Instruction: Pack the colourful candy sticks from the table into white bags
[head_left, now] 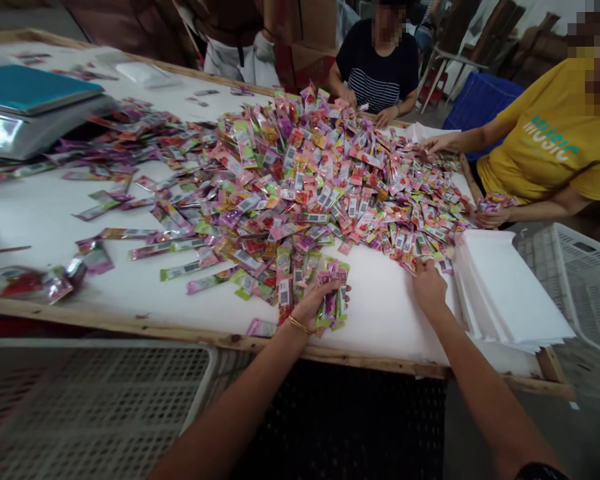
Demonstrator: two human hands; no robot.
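Left hand (313, 303) clutches sachet bundle (333, 293); right hand (429, 285) pinches at sachet pile (305, 180) edge, white surface (380, 313), co-workers opposite.

The left hand (316, 301) is held palm up with the fingers curled closed, and a thin gold bangle is worn at its wrist. The right hand (429, 285) is stretched forward, palm down, and both bare forearms are extended.
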